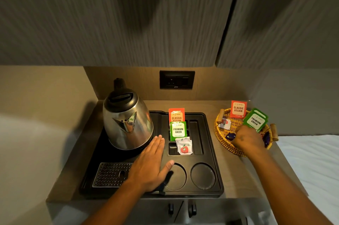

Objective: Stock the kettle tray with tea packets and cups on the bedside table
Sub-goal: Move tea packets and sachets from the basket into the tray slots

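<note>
A black kettle tray [213, 151] lies on the bedside table with a steel kettle [126, 123] at its back left. In its slots stand an orange Classic Assam packet [176, 115], a green Premium Green packet [178, 131] and white sachets [184, 146]. Two round cup wells [202, 176] hold no cups. My left hand [148, 164] rests flat and open on the tray beside the kettle. My right hand [247, 139] reaches into a wicker basket [222, 141], fingers closed around green tea packets [255, 121]. Another Classic Assam packet [238, 109] stands in the basket.
A perforated metal drip grate [110, 174] sits at the tray's front left. A black wall socket [176, 79] is behind the tray. A white sachet [224, 122] and dark wrapped items [230, 135] lie in the basket. White bedding [308, 160] borders the table on the right.
</note>
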Demonstrator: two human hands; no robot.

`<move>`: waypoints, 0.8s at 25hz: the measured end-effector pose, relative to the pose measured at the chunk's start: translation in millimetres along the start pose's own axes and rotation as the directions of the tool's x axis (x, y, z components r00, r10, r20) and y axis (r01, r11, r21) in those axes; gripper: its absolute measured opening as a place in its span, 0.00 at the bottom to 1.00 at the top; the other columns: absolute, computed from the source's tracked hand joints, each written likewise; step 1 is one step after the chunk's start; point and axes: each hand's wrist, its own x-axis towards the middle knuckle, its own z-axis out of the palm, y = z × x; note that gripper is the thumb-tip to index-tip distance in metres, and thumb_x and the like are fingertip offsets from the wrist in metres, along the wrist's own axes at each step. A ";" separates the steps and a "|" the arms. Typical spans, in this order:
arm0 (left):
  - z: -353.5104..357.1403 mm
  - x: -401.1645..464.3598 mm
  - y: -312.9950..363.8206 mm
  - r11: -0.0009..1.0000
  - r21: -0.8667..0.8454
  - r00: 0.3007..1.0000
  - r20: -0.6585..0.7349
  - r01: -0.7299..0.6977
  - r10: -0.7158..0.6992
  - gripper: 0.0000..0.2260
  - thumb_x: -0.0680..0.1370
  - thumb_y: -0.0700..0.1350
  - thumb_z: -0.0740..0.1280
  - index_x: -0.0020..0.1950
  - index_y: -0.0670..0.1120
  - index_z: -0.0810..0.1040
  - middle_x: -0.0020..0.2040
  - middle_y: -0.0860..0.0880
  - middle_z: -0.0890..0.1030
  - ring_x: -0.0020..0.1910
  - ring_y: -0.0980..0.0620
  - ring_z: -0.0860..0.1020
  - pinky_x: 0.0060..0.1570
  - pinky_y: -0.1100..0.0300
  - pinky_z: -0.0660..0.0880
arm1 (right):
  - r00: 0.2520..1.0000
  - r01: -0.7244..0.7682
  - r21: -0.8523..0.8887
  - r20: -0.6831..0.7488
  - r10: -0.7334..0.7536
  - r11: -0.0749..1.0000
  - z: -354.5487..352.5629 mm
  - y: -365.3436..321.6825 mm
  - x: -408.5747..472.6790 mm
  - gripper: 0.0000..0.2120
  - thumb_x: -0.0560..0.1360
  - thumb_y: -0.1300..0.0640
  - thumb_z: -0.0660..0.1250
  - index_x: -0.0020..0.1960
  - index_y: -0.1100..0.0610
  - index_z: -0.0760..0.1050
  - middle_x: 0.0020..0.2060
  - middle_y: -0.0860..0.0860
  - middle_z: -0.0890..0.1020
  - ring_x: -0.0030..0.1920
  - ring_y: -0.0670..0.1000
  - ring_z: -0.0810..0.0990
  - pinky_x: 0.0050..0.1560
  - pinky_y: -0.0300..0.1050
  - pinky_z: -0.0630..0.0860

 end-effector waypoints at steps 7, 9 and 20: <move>-1.6 -0.2 -0.2 1.000 -0.005 1.000 -0.004 -0.002 0.002 0.37 0.77 0.69 0.46 0.79 0.50 0.42 0.80 0.53 0.43 0.77 0.57 0.41 0.76 0.54 0.50 | 0.994 0.026 0.225 -0.105 -0.002 0.974 -9.4 3.7 -11.8 0.05 0.71 0.57 0.72 0.45 0.53 0.85 0.43 0.56 0.84 0.44 0.56 0.78 0.41 0.47 0.76; -0.7 0.0 -0.2 1.000 -0.005 1.000 -0.001 0.000 0.000 0.37 0.77 0.69 0.46 0.79 0.51 0.42 0.80 0.54 0.43 0.77 0.57 0.41 0.76 0.53 0.50 | 0.972 0.108 0.284 -0.233 -0.040 0.953 -16.0 3.1 -21.3 0.08 0.71 0.57 0.72 0.49 0.51 0.85 0.46 0.55 0.85 0.46 0.56 0.78 0.43 0.47 0.74; 1.2 1.0 -1.0 1.000 0.009 1.000 -0.015 -0.012 0.012 0.37 0.77 0.69 0.46 0.79 0.51 0.43 0.79 0.55 0.43 0.77 0.59 0.40 0.75 0.58 0.48 | 0.929 0.371 0.068 -0.044 -0.368 0.926 17.7 -121.2 -19.0 0.14 0.71 0.64 0.65 0.54 0.57 0.81 0.51 0.58 0.81 0.48 0.59 0.81 0.45 0.49 0.79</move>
